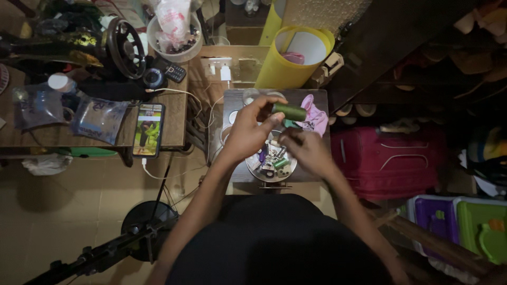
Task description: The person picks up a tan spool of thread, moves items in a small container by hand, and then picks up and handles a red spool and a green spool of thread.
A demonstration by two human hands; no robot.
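Two hands: both over a small dark table, above a round metal tray.
Left hand: fingers pinched on a green thread spool, held level above the tray.
Right hand: fingers curled, just below the spool; grip contents can't tell.
Tray: small spools and bits inside.
Nearby: pink cloth by the spool, phone on the left bench.

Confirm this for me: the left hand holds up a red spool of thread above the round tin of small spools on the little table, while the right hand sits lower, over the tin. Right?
Not quite. The spool of thread in the left hand is green, not red, as the head view shows. The rest stands: it is held above the round tin on the little table, and the right hand sits lower, over the tin.
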